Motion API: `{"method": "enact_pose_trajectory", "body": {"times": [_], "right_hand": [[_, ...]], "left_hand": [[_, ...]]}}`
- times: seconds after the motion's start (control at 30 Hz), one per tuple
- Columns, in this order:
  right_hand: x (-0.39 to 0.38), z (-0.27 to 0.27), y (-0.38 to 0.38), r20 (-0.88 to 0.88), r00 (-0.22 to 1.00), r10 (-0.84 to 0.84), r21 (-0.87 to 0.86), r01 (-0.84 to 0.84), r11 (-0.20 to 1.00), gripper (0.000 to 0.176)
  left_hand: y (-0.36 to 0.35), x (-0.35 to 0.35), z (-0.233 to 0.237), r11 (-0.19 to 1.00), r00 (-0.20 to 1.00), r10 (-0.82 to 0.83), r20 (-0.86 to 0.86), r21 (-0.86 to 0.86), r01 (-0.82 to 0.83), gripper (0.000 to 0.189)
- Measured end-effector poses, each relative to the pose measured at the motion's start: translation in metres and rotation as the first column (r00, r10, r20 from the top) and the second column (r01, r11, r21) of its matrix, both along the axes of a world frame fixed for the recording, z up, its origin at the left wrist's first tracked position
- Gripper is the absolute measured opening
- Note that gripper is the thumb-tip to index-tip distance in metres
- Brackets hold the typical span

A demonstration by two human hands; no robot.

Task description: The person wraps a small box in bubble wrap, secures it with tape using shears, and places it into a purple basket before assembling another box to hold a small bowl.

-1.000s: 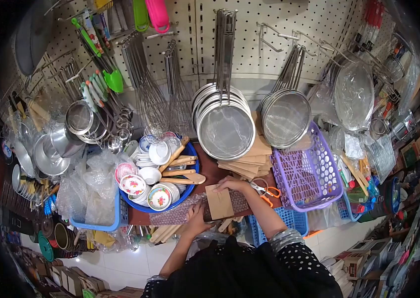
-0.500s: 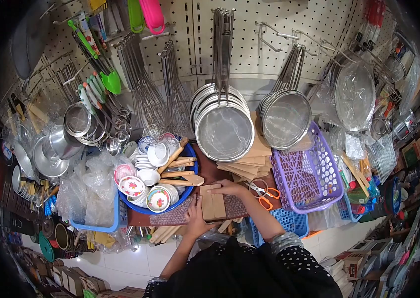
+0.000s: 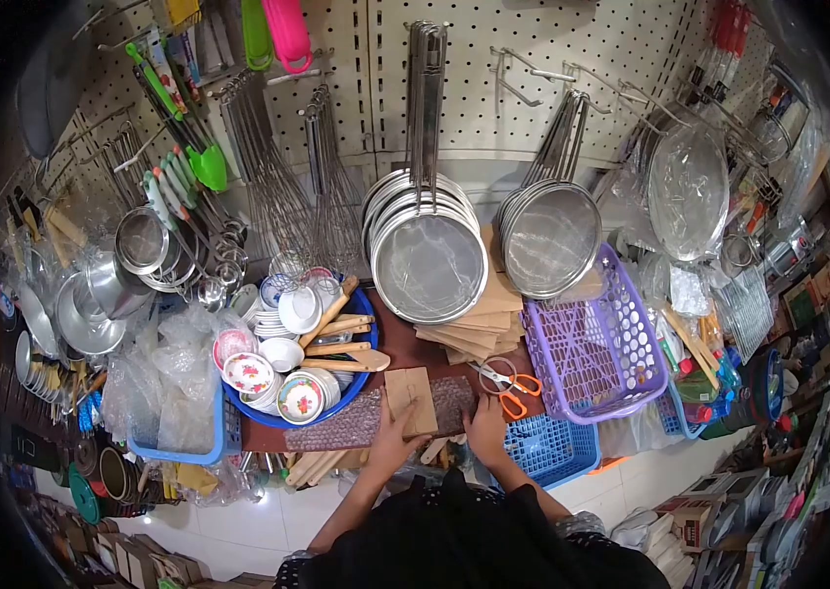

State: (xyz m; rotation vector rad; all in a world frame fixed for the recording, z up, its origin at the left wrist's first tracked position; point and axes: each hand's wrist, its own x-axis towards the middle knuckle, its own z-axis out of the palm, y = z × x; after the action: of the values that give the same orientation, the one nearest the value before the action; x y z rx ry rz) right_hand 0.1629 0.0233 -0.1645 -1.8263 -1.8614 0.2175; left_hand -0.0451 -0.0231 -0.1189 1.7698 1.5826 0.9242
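Observation:
A small folded piece of brown cardboard [image 3: 410, 388] lies on a strip of bubble wrap [image 3: 336, 420] spread along the front of the table. My left hand [image 3: 392, 440] is at the cardboard's lower left side, its fingers closed against it. At the right end of the bubble wrap, my right hand [image 3: 484, 430] has its fingers closed on the wrap's edge. Orange-handled scissors [image 3: 508, 388] lie just beyond my right hand. Whatever might be inside the cardboard is hidden.
A blue basin [image 3: 366, 324] of small bowls and wooden-handled utensils stands left. Behind are stacked cardboard sheets [image 3: 479, 329] under hanging strainers [image 3: 429, 265]. A purple basket [image 3: 572, 363] is at right, a blue basket [image 3: 544, 447] below it. Plastic bags fill another tray [image 3: 228, 432].
My right hand has left the top of the cardboard and moved down and right to the bubble wrap's end. My left hand stays by the cardboard. The view has shifted slightly.

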Motion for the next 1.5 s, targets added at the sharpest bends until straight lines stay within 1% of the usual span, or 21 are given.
{"method": "enact_pose_trajectory", "body": {"times": [0.07,0.17,0.2,0.27,0.37,0.47,0.5,0.57,0.67,0.77,0.87,0.97,1.0,1.07,1.17,1.27,1.37,1.4,1.5], "right_hand": [[-0.003,0.003,0.003,-0.009,0.999,-0.033,-0.06,0.032,0.998,0.034],[0.0,-0.023,0.014,-0.13,0.99,-0.047,-0.019,0.045,0.999,0.03],[0.002,-0.029,0.019,-0.199,0.977,-0.072,-0.092,0.055,0.994,0.027],[0.007,-0.039,0.026,-0.327,0.936,-0.13,-0.237,0.051,0.97,0.021],[0.008,-0.018,0.03,-0.372,0.906,-0.202,-0.257,0.109,0.96,0.015],[0.016,-0.033,0.038,-0.413,0.889,-0.199,-0.304,0.071,0.95,0.019],[0.018,-0.033,0.039,-0.463,0.868,-0.181,-0.312,0.032,0.949,0.018],[0.022,-0.033,0.043,-0.558,0.816,-0.149,-0.322,-0.048,0.946,0.015],[0.03,-0.053,0.054,-0.68,0.701,-0.212,-0.395,-0.107,0.913,0.012],[0.032,-0.048,0.059,-0.778,0.538,-0.323,-0.459,-0.136,0.878,0.009],[0.038,-0.036,0.059,-0.784,0.473,-0.402,-0.537,-0.193,0.821,0.009],[0.039,-0.032,0.056,-0.83,0.413,-0.376,-0.493,-0.227,0.84,0.011],[0.038,-0.027,0.054,-0.826,0.439,-0.355,-0.478,-0.211,0.852,0.012],[0.031,-0.01,0.049,-0.814,0.489,-0.313,-0.447,-0.183,0.876,0.014],[0.021,0.005,0.043,-0.819,0.543,-0.184,-0.323,-0.173,0.93,0.017],[0.006,0.02,0.038,-0.83,0.558,-0.024,-0.187,-0.238,0.953,0.018],[-0.016,0.027,0.035,-0.808,0.582,0.093,-0.114,-0.308,0.945,0.02],[-0.026,0.038,0.031,-0.766,0.637,0.082,-0.157,-0.31,0.938,0.021],[-0.052,0.054,0.016,-0.739,0.656,0.154,-0.106,-0.339,0.935,0.022]], "left_hand": [[0.001,0.0,-0.001,1.0,1.0,-0.009,0.011,0.012,0.009,0.076],[0.0,0.002,-0.001,1.0,0.998,-0.019,0.063,0.001,0.019,0.076],[0.0,0.002,-0.001,1.0,0.996,-0.018,0.086,-0.006,0.018,0.076],[-0.001,0.003,-0.002,1.0,0.998,-0.008,0.068,0.025,0.007,0.076],[-0.005,0.004,-0.002,0.999,0.996,0.005,0.09,0.037,-0.008,0.077],[-0.01,0.005,-0.001,1.0,0.993,0.024,0.115,0.012,-0.026,0.077],[-0.011,0.005,-0.002,0.999,0.992,0.031,0.121,0.002,-0.032,0.077],[-0.013,0.006,-0.006,0.998,0.995,0.049,0.086,0.033,-0.052,0.076],[-0.015,0.008,-0.005,0.998,0.996,0.053,0.078,0.041,-0.056,0.076],[-0.018,0.012,0.0,0.996,0.996,0.072,0.055,0.056,-0.075,0.076],[-0.019,0.013,0.003,0.995,0.996,0.078,0.05,0.065,-0.081,0.075],[-0.019,0.011,-0.001,0.995,0.995,0.095,0.04,0.02,-0.096,0.075],[-0.019,0.011,-0.002,0.995,0.994,0.103,0.034,-0.004,-0.103,0.075],[-0.018,0.01,-0.001,0.997,0.998,0.066,0.024,0.03,-0.067,0.076],[-0.017,0.01,0.001,0.998,0.998,0.043,0.038,0.043,-0.045,0.075],[-0.018,0.011,0.006,0.997,0.999,0.047,0.024,0.064,-0.049,0.076],[-0.018,0.011,0.008,0.998,0.999,0.047,0.003,0.047,-0.047,0.077],[-0.018,0.01,0.009,0.998,0.999,0.045,-0.002,0.033,-0.045,0.077],[-0.018,0.01,0.008,0.997,0.998,0.064,0.004,0.036,-0.064,0.078]]}}
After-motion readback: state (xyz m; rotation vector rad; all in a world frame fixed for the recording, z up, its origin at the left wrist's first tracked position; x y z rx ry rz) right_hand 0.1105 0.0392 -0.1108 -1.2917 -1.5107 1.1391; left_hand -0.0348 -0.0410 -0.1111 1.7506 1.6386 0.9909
